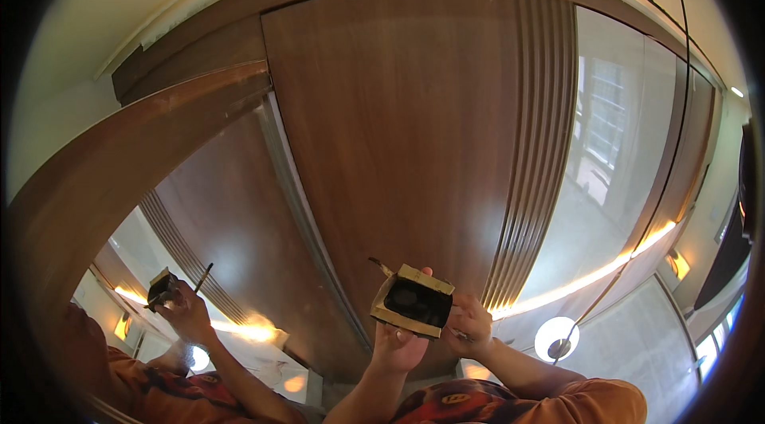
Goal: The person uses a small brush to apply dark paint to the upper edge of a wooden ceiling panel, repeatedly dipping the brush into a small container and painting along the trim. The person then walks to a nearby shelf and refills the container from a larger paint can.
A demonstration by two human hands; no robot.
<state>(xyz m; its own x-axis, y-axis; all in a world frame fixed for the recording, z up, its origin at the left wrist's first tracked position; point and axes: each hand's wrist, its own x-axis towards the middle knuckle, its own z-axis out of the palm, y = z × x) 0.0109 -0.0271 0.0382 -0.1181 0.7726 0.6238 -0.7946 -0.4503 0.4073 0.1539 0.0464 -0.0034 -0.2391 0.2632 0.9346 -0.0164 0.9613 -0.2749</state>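
My left hand (404,351) grips a small, shallow cardboard box (385,316) from below, its thumb at the near edge and a fingertip showing past the far edge. The inside of the box is black and glossy; I cannot tell what the black stuff is. A thin, dark-tipped stick (378,265), perhaps a brush, pokes out past the box's far left corner, its other end hidden. My right hand (470,327) is at the right side of the box with its fingers curled and pinched together. What they hold, if anything, is too small to name.
Brown wood panels (398,129) rise ahead, with a ribbed strip (542,145) and a glossy pale panel (621,121) to the right. A mirror-like surface at left reflects the arms and box. A pendant cord (684,25) hangs at right; a lit round lamp (555,339) shows lower.
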